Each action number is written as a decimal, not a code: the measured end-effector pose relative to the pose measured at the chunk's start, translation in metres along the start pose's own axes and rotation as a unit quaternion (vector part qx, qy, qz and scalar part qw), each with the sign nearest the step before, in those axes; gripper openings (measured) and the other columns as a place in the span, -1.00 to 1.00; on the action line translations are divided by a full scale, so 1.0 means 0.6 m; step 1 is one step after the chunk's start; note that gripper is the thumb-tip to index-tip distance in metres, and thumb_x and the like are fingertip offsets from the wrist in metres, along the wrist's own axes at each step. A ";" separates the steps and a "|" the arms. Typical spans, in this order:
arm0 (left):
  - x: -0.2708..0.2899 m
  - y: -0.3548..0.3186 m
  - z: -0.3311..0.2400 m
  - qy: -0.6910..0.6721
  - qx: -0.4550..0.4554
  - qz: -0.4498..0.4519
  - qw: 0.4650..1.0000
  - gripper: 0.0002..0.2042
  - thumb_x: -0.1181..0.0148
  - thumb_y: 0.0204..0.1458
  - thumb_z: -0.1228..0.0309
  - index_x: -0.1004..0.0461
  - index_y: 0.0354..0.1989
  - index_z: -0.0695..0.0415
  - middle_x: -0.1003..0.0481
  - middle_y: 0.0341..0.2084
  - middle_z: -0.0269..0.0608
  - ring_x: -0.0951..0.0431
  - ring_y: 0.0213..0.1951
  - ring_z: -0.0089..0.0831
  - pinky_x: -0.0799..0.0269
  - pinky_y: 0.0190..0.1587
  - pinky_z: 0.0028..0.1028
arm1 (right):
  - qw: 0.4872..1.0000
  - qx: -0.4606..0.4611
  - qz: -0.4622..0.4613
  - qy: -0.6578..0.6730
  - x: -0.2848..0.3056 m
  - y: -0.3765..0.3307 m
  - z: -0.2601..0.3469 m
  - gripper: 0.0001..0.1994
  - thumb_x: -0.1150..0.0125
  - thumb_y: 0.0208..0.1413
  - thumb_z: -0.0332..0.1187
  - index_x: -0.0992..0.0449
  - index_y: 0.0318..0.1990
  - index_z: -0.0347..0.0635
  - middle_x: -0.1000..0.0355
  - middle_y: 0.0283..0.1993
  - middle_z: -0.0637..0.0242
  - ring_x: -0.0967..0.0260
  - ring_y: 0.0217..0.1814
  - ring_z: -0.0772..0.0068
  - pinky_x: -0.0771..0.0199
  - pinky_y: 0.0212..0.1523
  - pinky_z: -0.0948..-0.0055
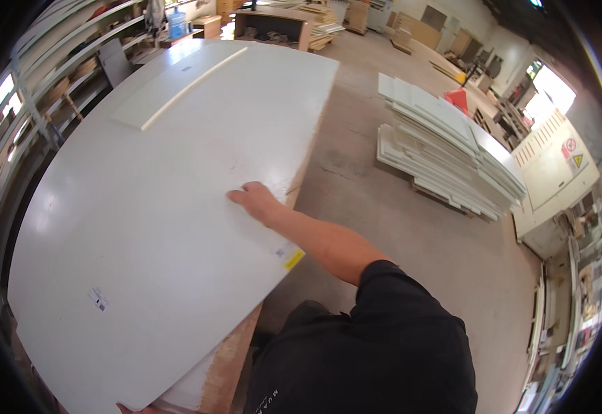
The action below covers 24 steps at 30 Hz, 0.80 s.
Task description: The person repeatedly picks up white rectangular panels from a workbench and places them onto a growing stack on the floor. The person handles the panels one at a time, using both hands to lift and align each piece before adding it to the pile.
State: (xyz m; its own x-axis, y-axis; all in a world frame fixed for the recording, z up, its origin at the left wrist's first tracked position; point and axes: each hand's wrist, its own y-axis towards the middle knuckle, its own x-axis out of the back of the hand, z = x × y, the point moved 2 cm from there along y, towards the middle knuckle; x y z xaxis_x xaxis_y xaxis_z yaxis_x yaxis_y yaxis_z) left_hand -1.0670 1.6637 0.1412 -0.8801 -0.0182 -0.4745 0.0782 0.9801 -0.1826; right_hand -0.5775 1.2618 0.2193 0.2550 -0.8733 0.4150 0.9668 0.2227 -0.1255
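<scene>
Head view. Large white panel (156,207) lies flat on a stack of boards that serves as the counter (228,366); raw wood-coloured edges of the lower boards show along the near right side. Right hand (256,202) rests palm down on the panel at its right edge, about midway along, fingers (237,196) flat and held close together, pressing on the surface rather than gripping anything. A narrower white board (177,86) lies on the panel toward the far left corner. Small labels sit near the panel's near edge, one with a yellow tag (293,259) at the right edge.

Judgement: the sheet is being steadied or slid across the stack. Shifting it further would call for a hold under or along an edge, since a flat palm gives friction only.

Hidden or unclear: only a sliver of what may be the left hand (132,409) shows at the panel's near corner, at the frame's bottom edge; whether it grips the panel I cannot tell. The person's dark shirt covers the floor below. Stacked white panels (446,152) lie on the floor to the right, well apart.
</scene>
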 end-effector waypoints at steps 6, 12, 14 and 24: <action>-0.083 -0.140 0.034 0.223 -0.232 0.130 0.938 -0.63 -0.12 0.14 0.15 -0.54 -0.13 0.26 -0.57 -0.19 -0.02 -0.56 -0.15 -0.14 -0.51 -0.12 -0.16 | 0.990 -0.018 -0.104 0.098 0.334 -0.145 -0.168 -0.62 -0.17 0.21 -0.13 -0.55 -0.16 -0.37 -0.53 -0.25 0.21 -0.46 -0.27 0.46 -0.45 -0.22 0.38; -0.350 -0.378 0.091 0.056 -0.036 0.107 0.992 -0.65 -0.08 0.19 0.22 -0.44 -0.07 0.29 -0.50 -0.18 0.02 -0.50 -0.19 -0.18 -0.49 -0.14 -0.19 | 0.904 -0.112 -0.371 0.182 0.587 -0.312 -0.489 -0.44 -0.13 0.22 0.03 -0.46 0.03 -0.42 -0.48 0.00 0.03 -0.39 0.05 0.20 -0.36 0.05 0.26; -0.440 -0.476 0.112 0.058 0.001 0.132 0.990 -0.56 -0.04 0.20 0.20 -0.35 0.08 0.33 -0.44 -0.01 0.03 -0.44 -0.02 -0.10 -0.43 0.01 -0.16 | 0.895 -0.125 -0.384 0.188 0.674 -0.408 -0.557 -0.40 -0.12 0.21 0.04 -0.43 0.09 -0.43 -0.45 0.06 0.01 -0.36 0.11 0.16 -0.33 0.12 0.25; -0.778 -0.847 0.422 0.065 0.265 0.411 0.870 -0.44 -0.05 0.21 0.14 -0.25 0.27 0.29 -0.35 0.19 -0.09 -0.37 0.16 -0.14 -0.31 0.20 -0.23 | 0.762 -0.186 -0.569 0.245 0.917 -0.678 -0.679 -0.61 -0.17 0.22 -0.19 -0.50 -0.02 -0.41 -0.52 -0.13 0.20 -0.42 -0.12 0.42 -0.40 -0.08 0.37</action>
State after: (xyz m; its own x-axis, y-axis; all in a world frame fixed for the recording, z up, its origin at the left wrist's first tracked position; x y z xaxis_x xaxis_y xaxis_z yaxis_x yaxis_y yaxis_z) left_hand -0.5775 1.1241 0.2375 -0.4671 0.7023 -0.5372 0.8809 0.4217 -0.2148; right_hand -0.8376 0.5141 0.1314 -0.8709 -0.4863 0.0709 0.4616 -0.8591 -0.2212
